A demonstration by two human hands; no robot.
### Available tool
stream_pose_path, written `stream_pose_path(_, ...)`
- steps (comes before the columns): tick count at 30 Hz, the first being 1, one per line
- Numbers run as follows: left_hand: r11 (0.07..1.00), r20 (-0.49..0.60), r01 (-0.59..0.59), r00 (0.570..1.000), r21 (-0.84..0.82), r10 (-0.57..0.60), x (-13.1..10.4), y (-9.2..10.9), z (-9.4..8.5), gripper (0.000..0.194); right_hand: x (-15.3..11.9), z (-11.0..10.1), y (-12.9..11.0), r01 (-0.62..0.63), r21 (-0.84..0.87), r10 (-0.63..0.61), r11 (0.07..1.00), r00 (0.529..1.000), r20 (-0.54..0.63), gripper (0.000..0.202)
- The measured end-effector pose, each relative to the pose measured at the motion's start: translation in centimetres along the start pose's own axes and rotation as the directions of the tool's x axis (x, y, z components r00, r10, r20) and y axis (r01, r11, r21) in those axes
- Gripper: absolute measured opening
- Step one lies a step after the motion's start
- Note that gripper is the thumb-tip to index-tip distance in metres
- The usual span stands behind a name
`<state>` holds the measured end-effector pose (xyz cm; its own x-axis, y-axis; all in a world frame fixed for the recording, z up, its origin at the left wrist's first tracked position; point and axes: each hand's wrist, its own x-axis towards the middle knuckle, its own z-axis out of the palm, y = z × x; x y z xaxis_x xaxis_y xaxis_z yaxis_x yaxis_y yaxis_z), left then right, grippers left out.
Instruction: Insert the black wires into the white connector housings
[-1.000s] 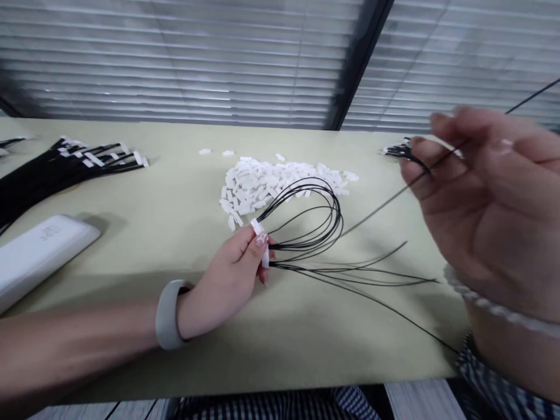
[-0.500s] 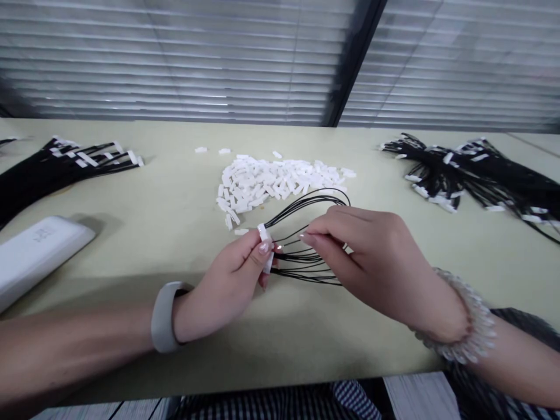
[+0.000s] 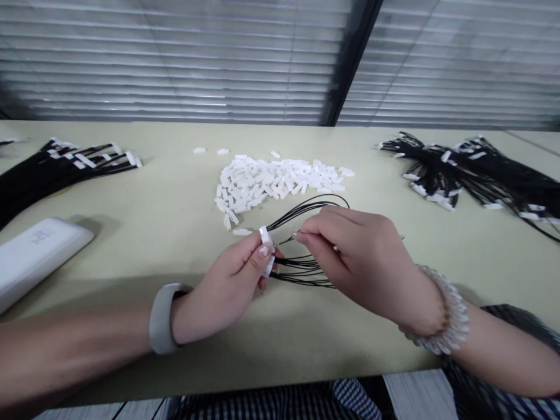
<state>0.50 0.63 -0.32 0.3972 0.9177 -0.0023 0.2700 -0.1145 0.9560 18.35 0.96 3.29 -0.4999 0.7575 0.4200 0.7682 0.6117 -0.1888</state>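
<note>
My left hand [image 3: 227, 286] pinches small white plastic plug [image 3: 265, 251], just below white plug pile [image 3: 275, 181]. My right hand [image 3: 354, 256] came back down, now pinching thin black wires [image 3: 306, 268] beside plug.

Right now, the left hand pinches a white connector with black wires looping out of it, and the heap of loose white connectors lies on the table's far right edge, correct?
Not quite. The head view shows the heap of loose white connectors at the table's middle, just beyond the hands. The left hand does pinch a white connector with black wires looping out.
</note>
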Motion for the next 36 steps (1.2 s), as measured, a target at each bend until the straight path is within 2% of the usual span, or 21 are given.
stream_pose_path(4,1.0,0.002,-0.017,1.0,-0.003,0.017,-0.1,-0.1,-0.1,0.028,-0.1,0.2,0.1,0.056,-0.003,-0.056,0.998,0.998,-0.007,0.02)
stream_pose_path(9,1.0,-0.001,0.008,1.0,-0.008,-0.008,-0.1,-0.1,0.0,0.029,0.0,0.3,0.3,0.08,-0.005,-0.079,0.997,0.994,0.081,0.025)
stream_pose_path(13,1.0,0.008,0.001,1.0,0.009,-0.001,0.0,0.0,0.0,0.029,0.1,0.3,0.2,0.099,-0.043,-0.095,0.994,0.992,0.084,0.027)
stream_pose_path(20,1.0,0.013,-0.028,1.0,0.01,0.028,-0.2,-0.1,0.0,0.027,0.1,0.4,0.0,0.06,-0.066,-0.052,0.996,0.991,0.121,0.025)
stream_pose_path(27,0.997,0.035,-0.051,0.998,0.06,0.049,-0.2,-0.3,0.1,0.027,0.3,0.6,-0.2,0.022,-0.021,-0.018,1.0,0.985,0.174,0.024)
stream_pose_path(33,0.993,0.031,-0.054,0.998,0.102,0.052,-0.3,-0.8,0.2,0.028,0.2,1.3,-0.6,0.036,0.11,-0.053,0.993,0.987,0.155,0.024)
stream_pose_path(36,0.995,0.031,-0.05,0.998,0.089,0.047,-0.2,-0.9,0.1,0.027,0.1,1.5,-0.8,0.073,0.073,-0.081,0.995,0.99,0.117,0.023)
